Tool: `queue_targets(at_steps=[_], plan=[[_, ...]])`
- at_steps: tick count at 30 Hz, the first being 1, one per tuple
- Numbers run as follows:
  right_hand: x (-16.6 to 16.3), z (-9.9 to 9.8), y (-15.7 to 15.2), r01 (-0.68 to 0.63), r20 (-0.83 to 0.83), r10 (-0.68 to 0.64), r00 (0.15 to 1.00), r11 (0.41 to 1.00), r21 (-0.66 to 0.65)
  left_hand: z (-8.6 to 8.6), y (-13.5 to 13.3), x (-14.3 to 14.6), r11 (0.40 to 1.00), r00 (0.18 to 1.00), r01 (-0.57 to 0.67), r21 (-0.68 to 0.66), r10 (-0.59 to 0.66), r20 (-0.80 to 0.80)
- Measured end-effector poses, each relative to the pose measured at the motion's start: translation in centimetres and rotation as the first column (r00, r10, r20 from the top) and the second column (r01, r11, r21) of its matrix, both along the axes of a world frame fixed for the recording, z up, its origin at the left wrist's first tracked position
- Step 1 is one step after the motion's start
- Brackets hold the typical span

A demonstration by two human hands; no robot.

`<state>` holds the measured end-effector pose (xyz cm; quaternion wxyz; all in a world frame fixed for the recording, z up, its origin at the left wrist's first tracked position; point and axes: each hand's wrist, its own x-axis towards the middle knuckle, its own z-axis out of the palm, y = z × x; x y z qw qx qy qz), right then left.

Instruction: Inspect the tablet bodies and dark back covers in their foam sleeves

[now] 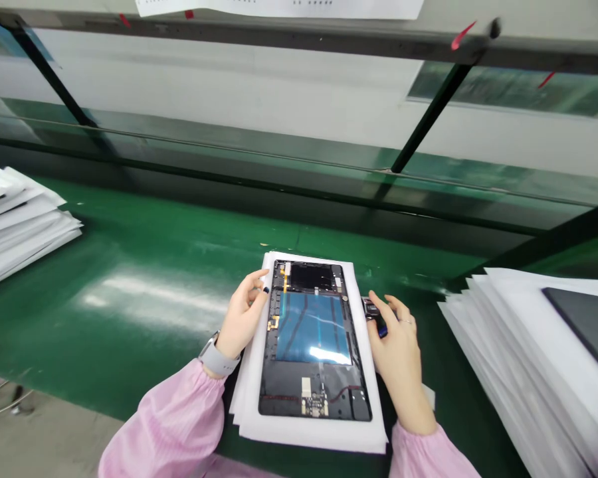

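An opened tablet body (315, 342) with a blue battery panel and dark circuit boards lies on a few white foam sheets (309, 428) on the green belt. My left hand (242, 315) rests at the tablet's left edge, fingers curled and touching the frame near a yellow flex cable. My right hand (397, 348) sits at the tablet's right edge, fingers closed around a small dark part (373, 312) with a blue tip.
A stack of white foam sheets (523, 358) with a dark tablet (588, 325) on top stands at the right. Another white stack (20, 226) lies at the far left. A green conveyor belt (154, 292) runs across, with black frame bars (428, 119) behind it.
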<state>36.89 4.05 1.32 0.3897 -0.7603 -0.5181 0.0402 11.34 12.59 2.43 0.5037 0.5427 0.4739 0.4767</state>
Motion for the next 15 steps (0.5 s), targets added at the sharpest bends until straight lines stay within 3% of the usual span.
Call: queue_targets(at_steps=[5,9,12,15], plan=[[0.0,-1.2,0.6,-0.004,0.047,0.004,0.999,1.000,0.000,0.8,-0.2,-0.2,1.000,0.999,-0.017,-0.022,0.016,-0.029],[0.0,-0.9,0.4,-0.050,0.031,0.048,0.998,0.997,0.054,1.0,-0.3,-0.9,0.998,0.999,-0.025,-0.059,0.023,-0.036],[-0.1,0.9,-1.5,-0.071,-0.005,0.071,0.997,0.993,0.097,0.8,0.0,-1.1,0.997,0.994,-0.071,-0.010,0.070,-0.088],[-0.6,4.1,-5.7,-0.078,-0.059,0.087,0.994,0.988,0.136,0.9,0.2,-0.8,0.992,0.989,-0.078,-0.095,0.065,-0.131]])
